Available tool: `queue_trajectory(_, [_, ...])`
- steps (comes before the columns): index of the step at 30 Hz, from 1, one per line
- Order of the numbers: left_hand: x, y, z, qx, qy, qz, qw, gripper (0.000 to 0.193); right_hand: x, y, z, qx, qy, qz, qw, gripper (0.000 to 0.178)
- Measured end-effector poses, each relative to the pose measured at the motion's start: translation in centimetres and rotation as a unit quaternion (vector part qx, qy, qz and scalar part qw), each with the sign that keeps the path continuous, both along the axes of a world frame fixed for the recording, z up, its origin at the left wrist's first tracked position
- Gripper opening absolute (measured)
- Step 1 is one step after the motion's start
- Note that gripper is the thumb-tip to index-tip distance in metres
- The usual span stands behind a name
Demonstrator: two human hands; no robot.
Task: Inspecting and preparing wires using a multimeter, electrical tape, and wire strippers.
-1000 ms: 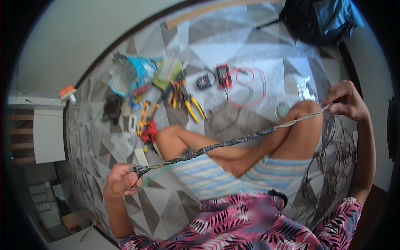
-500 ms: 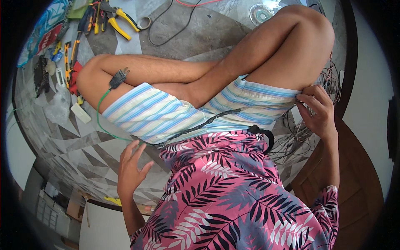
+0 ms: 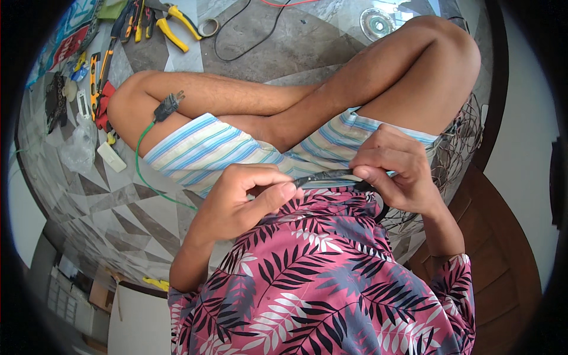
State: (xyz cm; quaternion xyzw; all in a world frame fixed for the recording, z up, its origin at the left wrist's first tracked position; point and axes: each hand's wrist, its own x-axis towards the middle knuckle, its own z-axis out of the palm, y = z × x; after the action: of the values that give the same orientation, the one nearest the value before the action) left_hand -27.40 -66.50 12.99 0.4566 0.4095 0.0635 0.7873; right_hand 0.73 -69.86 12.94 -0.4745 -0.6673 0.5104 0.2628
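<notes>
A length of black-taped cable (image 3: 324, 176) is stretched between my two hands above my lap, roughly level. My left hand (image 3: 239, 198) pinches its left end between thumb and fingers. Its right part is gripped by my right hand (image 3: 397, 165), also with thumb and fingertips. A dark two-pronged plug (image 3: 167, 107) rests on my left thigh. From it a green wire (image 3: 139, 145) curves down and runs out of sight behind my left forearm; whether it joins the taped cable is hidden.
Yellow-and-black pliers (image 3: 173, 29) and other hand tools lie at the far left, beside a tape roll (image 3: 208, 28). A black cord (image 3: 220, 44) loops on the floor ahead. Tangled wires (image 3: 470, 127) lie at my right, near a brown wooden panel (image 3: 473, 236). A clear plastic bag (image 3: 78, 145) sits left.
Both hands have come inward over my lap, the left from the floor side and the right from the shorts' hem. They have taken hold of the taped cable and lifted it.
</notes>
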Motion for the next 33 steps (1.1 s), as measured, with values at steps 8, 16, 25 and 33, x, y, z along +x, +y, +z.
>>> queue_trajectory(8, [-0.3,2.3,3.3,-0.106,-0.043,0.027,0.993,0.039,-0.7,3.7,2.9,-0.013,0.060,0.043,0.997,0.016])
queue_trajectory(16, [0.0,3.2,3.9,-0.118,-0.083,0.018,0.989,0.029,-0.7,3.2,2.2,-0.045,0.122,0.016,0.991,0.022])
queue_trajectory(25, [0.9,2.5,4.0,0.120,-0.056,0.015,0.991,0.023,-0.4,3.1,1.6,0.066,0.123,-0.005,0.990,0.022])
queue_trajectory(33, [1.1,2.4,4.2,0.179,-0.066,0.022,0.981,0.026,-0.4,2.8,1.6,0.066,0.127,-0.003,0.990,0.019])
